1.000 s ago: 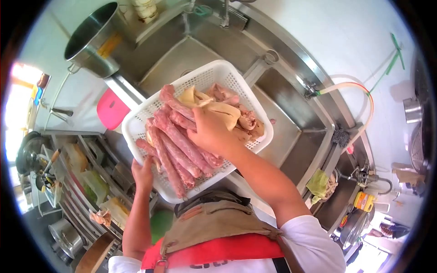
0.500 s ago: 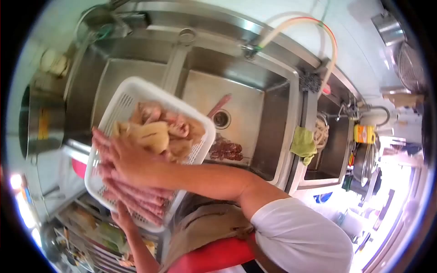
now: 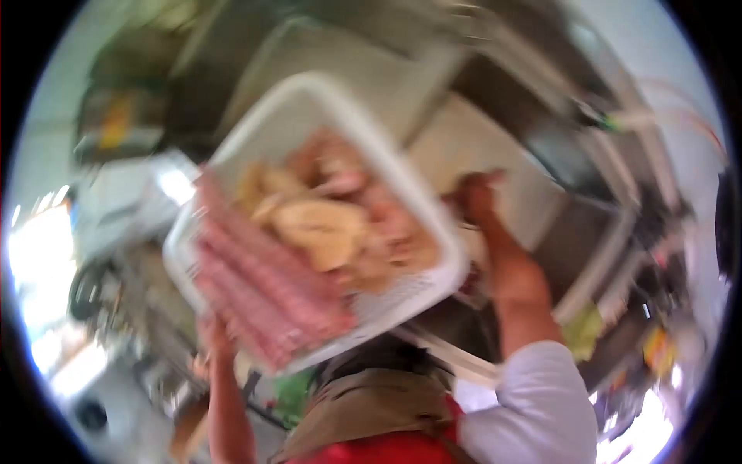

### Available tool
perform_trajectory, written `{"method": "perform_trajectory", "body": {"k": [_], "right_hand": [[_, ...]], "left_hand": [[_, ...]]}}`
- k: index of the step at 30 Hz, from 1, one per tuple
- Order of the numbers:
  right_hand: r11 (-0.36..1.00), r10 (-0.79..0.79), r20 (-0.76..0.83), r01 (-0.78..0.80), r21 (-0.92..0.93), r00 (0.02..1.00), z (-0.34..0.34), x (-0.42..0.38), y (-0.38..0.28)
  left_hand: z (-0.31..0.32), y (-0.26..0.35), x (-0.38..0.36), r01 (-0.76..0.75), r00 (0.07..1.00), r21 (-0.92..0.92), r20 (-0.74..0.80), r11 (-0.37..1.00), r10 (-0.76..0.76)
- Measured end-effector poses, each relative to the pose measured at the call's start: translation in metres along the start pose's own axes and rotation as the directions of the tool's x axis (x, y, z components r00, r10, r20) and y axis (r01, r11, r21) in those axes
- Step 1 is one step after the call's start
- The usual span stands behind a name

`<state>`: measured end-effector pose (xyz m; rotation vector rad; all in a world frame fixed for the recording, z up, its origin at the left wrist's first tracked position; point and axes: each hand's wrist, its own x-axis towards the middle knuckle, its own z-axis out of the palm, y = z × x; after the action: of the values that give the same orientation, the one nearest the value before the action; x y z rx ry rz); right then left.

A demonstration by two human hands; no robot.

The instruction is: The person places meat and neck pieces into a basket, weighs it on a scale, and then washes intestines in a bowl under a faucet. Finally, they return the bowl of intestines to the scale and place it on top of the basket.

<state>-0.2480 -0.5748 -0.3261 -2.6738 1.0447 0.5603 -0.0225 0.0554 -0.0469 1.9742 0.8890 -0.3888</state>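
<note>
The white basket (image 3: pixel 309 216), heaped with pink sausage-like lengths (image 3: pixel 263 294) and pale meat pieces (image 3: pixel 325 224), rides above the steel sink (image 3: pixel 479 147) on the left hand (image 3: pixel 216 334) gripping its near edge alone, so it could tip and spill, while the right hand (image 3: pixel 475 193) reaches sinkward, its grip too blurred to tell, in a cluttered kitchen.

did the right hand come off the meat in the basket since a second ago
Yes. The right hand has left the meat and reached past the white basket rim, over the sink.
</note>
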Motion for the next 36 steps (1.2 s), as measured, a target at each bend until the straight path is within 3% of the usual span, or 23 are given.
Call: {"method": "perform_trajectory", "body": {"k": [2,3,4,5,8,10,12,14,15,17,20,22,24,27,29,31,36], "right_hand": [[0.996,-0.060,-0.072,0.054,-0.076,0.996,0.000,0.005,0.003],[0.979,-0.198,-0.041,0.199,0.038,0.979,-0.006,0.008,0.009],[0.999,-0.021,0.142,0.026,-0.027,0.990,-0.049,-0.001,-0.011],[0.999,-0.026,0.143,0.030,-0.022,0.989,-0.063,-0.009,-0.015],[0.997,0.054,0.210,-0.064,0.041,0.976,-0.087,-0.019,0.002],[0.951,0.138,0.056,-0.148,0.272,0.989,-0.126,-0.037,0.007],[0.807,0.129,-0.123,-0.032,0.589,0.984,-0.140,-0.041,0.048],[0.693,0.154,-0.175,0.020,0.721,0.972,-0.252,-0.093,0.001],[0.582,0.137,-0.150,0.044,0.812,0.979,-0.288,-0.115,-0.016],[0.489,0.025,-0.239,0.197,0.850,0.971,-0.358,-0.168,-0.080],[0.407,-0.347,-0.105,0.251,0.878,0.932,-0.400,-0.218,-0.175],[0.322,-0.563,-0.293,0.531,0.784,0.773,-0.380,-0.223,-0.238],[0.748,-0.548,0.114,0.424,0.511,0.829,-0.398,-0.227,-0.298],[0.701,-0.562,-0.227,0.603,0.381,0.796,-0.385,-0.224,-0.337],[0.731,-0.529,-0.357,0.627,0.270,0.770,-0.380,-0.201,-0.363],[0.607,-0.652,-0.578,0.795,-0.010,0.491,-0.369,-0.153,-0.393],[0.584,-0.765,-0.363,0.811,-0.044,0.531,-0.339,-0.085,-0.423]], "left_hand": [[0.032,0.050,-0.057,-0.183,0.983,0.193,0.070,0.964,0.172],[0.058,0.083,-0.093,-0.275,0.961,0.278,0.104,0.920,0.256],[0.061,0.080,-0.087,-0.352,0.931,0.126,0.150,0.928,0.333],[0.071,0.085,-0.091,-0.418,0.905,0.119,0.142,0.901,0.401],[0.072,0.093,-0.098,-0.359,0.925,0.093,0.172,0.929,0.340],[0.072,0.087,-0.091,-0.354,0.915,-0.002,0.206,0.935,0.347],[0.069,0.083,-0.089,-0.359,0.902,-0.063,0.234,0.931,0.363],[0.068,0.079,-0.084,-0.378,0.885,-0.092,0.257,0.921,0.389],[0.070,0.088,-0.092,-0.401,0.888,-0.062,0.221,0.914,0.404],[0.069,0.086,-0.089,-0.412,0.877,-0.077,0.236,0.908,0.418],[0.067,0.083,-0.083,-0.411,0.867,-0.073,0.276,0.909,0.415],[0.066,0.094,-0.090,-0.431,0.862,-0.047,0.275,0.901,0.426],[0.065,0.091,-0.088,-0.445,0.835,-0.133,0.297,0.886,0.464],[0.064,0.090,-0.085,-0.486,0.815,-0.140,0.285,0.863,0.505],[0.063,0.088,-0.083,-0.503,0.804,-0.146,0.282,0.852,0.523],[0.064,0.082,-0.080,-0.506,0.796,-0.172,0.286,0.846,0.534],[0.063,0.082,-0.075,-0.563,0.777,-0.149,0.240,0.813,0.582]]}}
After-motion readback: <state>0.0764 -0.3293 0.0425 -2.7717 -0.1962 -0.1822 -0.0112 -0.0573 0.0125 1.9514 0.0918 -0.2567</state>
